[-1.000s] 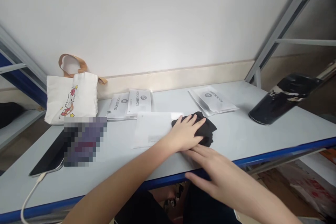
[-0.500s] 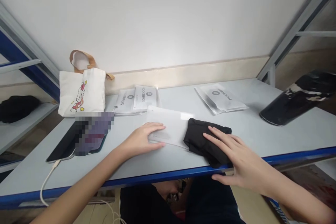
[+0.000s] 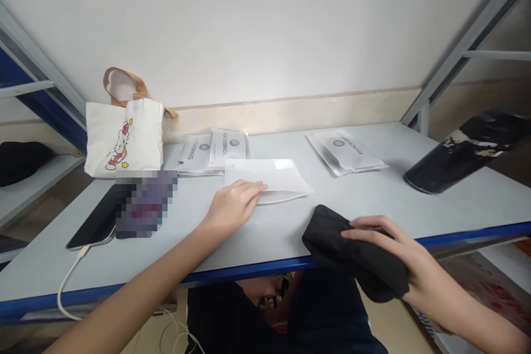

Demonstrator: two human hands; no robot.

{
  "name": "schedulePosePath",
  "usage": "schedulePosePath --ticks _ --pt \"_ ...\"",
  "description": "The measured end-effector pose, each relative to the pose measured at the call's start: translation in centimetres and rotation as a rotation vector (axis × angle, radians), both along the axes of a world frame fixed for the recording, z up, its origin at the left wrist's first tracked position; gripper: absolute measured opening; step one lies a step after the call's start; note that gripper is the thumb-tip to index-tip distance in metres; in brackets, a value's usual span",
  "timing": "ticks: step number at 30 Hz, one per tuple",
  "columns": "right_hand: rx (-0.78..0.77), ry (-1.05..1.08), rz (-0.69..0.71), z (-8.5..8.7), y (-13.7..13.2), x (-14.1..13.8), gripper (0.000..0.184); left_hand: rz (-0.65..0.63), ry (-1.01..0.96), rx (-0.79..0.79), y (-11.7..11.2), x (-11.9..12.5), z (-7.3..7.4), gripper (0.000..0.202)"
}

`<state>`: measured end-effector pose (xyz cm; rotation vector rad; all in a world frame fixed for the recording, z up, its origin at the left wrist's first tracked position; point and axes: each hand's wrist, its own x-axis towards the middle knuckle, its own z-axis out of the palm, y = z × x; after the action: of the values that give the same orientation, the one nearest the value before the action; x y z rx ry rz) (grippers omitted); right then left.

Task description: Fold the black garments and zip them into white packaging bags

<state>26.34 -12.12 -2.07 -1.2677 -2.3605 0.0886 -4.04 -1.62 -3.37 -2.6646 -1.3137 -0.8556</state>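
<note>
A frosted plastic bag [image 3: 269, 174] lies on the desk in front of me, its right end gaping a little. My left hand [image 3: 234, 204] pinches the bag's near edge between thumb and fingers. To the right, my right hand [image 3: 394, 251] grips a folded black cloth [image 3: 348, 246], thumb hidden beneath it. The cloth overhangs the desk's blue front edge and is apart from the bag.
Behind the bag lie printed packets [image 3: 228, 149], with another packet [image 3: 346, 150] further right. A tote bag [image 3: 124, 138] and a cabled phone [image 3: 99, 215] are at left. A black bottle [image 3: 460, 152] stands at right.
My right hand has closed on the black cloth and drawn it right and toward me, off the plastic bag. My left hand has gone from spread fingers to a pinch on the bag.
</note>
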Motion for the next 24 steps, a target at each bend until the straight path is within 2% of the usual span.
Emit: schedulePosePath --ticks 3,5,7,9,13,15,19,21,24 --pt "0.145 0.038 0.135 1.3 0.3 -2.4 0.035 -0.007 -0.037 -0.107 0.0 1.1 -0.2 0.026" --pt "0.230 -0.063 0.267 1.3 1.0 -4.1 0.041 0.013 -0.129 -0.208 -0.3 1.6 -0.3 0.025" --pt "0.267 -0.172 0.335 0.8 2.2 -5.3 0.044 0.041 -0.233 -0.291 -0.7 1.7 -0.3 0.025" --pt "0.303 -0.195 0.329 -0.1 3.8 -5.6 0.043 0.081 -0.297 -0.329 -1.0 1.6 -0.2 0.023" --pt "0.412 -0.142 0.189 -1.3 6.2 -5.1 0.040 0.142 -0.338 -0.306 -1.2 1.6 0.0 0.023" --pt "0.451 -0.136 0.154 -1.4 6.6 -5.3 0.038 0.130 -0.367 -0.326 -1.0 1.6 -0.1 0.023" --pt "0.448 -0.217 0.229 -1.2 7.0 -6.8 0.030 0.086 -0.461 -0.374 -0.6 1.6 -0.4 0.022" --pt "0.424 -0.255 0.248 -1.1 7.4 -7.3 0.026 0.078 -0.476 -0.354 -0.6 1.7 -0.4 0.022" --pt "0.437 -0.240 0.195 -1.0 8.0 -7.8 0.023 0.061 -0.432 -0.306 -0.8 1.8 -0.3 0.022"
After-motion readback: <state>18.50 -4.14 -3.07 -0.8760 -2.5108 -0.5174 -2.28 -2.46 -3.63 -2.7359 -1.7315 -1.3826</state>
